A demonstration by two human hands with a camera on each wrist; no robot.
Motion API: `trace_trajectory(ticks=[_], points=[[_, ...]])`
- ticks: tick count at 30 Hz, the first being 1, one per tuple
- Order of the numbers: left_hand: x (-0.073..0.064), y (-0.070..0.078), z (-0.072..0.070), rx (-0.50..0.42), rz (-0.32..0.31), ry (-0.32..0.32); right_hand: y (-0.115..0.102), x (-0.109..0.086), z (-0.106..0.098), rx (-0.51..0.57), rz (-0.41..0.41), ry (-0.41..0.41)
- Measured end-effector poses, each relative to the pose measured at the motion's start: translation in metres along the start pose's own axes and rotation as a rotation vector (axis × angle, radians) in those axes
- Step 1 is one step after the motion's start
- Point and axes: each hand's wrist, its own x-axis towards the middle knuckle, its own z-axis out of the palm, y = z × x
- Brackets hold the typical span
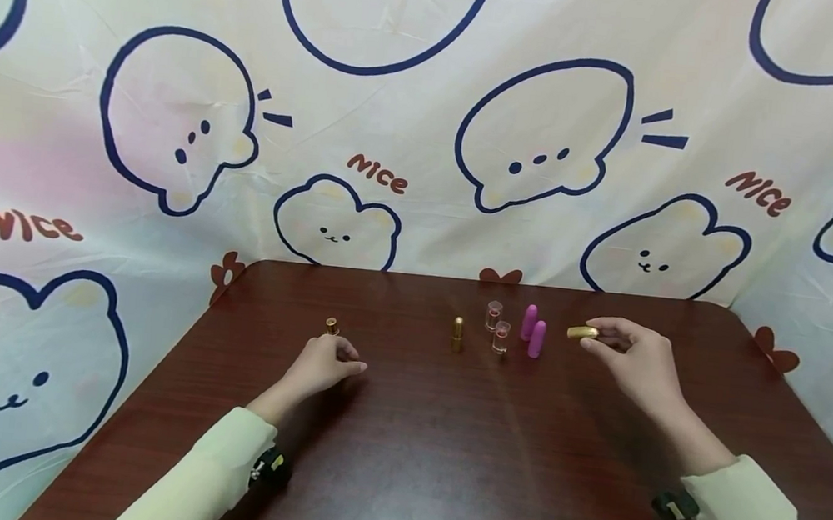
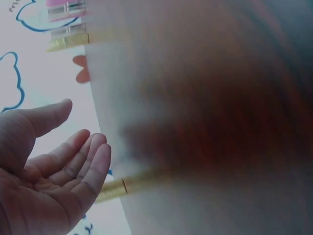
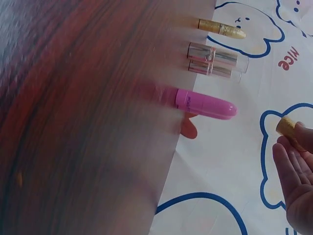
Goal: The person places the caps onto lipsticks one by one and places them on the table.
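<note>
My right hand pinches a small gold lipstick tube between thumb and fingertips, held sideways above the right part of the table. The tube's flat end points away from the hand in the right wrist view, and the fingers hide part of its body. My left hand is raised over the left part of the table, thumb and fingers apart with nothing between them. Just beyond it stands another gold tube, its lower part covered by the hand. In the left wrist view that tube shows behind the fingers.
On the brown table, a gold lipstick stands upright at the back. Beside it are two clear-capped lipsticks and two magenta ones. A printed cloth hangs behind and along the sides.
</note>
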Motion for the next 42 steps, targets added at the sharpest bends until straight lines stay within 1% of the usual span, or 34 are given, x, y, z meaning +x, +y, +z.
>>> trace_trajectory(ticks=[5, 8, 11, 14, 17, 21, 27, 32, 40, 42], points=[[-0.002, -0.013, -0.009, 0.043, -0.066, 0.061, -0.004, -0.002, 0.002, 0.022, -0.013, -0.004], [0.001, -0.019, -0.015, 0.073, -0.097, 0.109, -0.006, -0.002, 0.004, 0.034, -0.014, 0.005], [0.004, -0.024, -0.018, 0.082, -0.121, 0.131, -0.008, -0.002, 0.007, 0.057, -0.016, 0.000], [0.008, -0.026, -0.020, 0.077, -0.139, 0.126, -0.010, -0.002, 0.010, 0.081, -0.021, -0.022], [0.012, -0.027, -0.020, 0.068, -0.134, 0.121, -0.013, -0.003, 0.014, 0.097, -0.012, -0.041], [0.019, -0.027, -0.021, 0.054, -0.118, 0.121, -0.018, -0.003, 0.016, 0.123, 0.015, -0.063], [0.027, -0.026, -0.021, 0.034, -0.141, 0.092, -0.027, -0.003, 0.018, 0.204, 0.073, -0.123], [0.030, -0.028, -0.022, 0.034, -0.143, 0.077, -0.031, -0.003, 0.023, 0.269, 0.110, -0.145], [0.036, -0.034, -0.021, 0.041, -0.133, 0.093, -0.037, -0.004, 0.026, 0.338, 0.135, -0.165], [0.037, -0.035, -0.020, 0.045, -0.119, 0.096, -0.039, -0.005, 0.027, 0.359, 0.142, -0.172]])
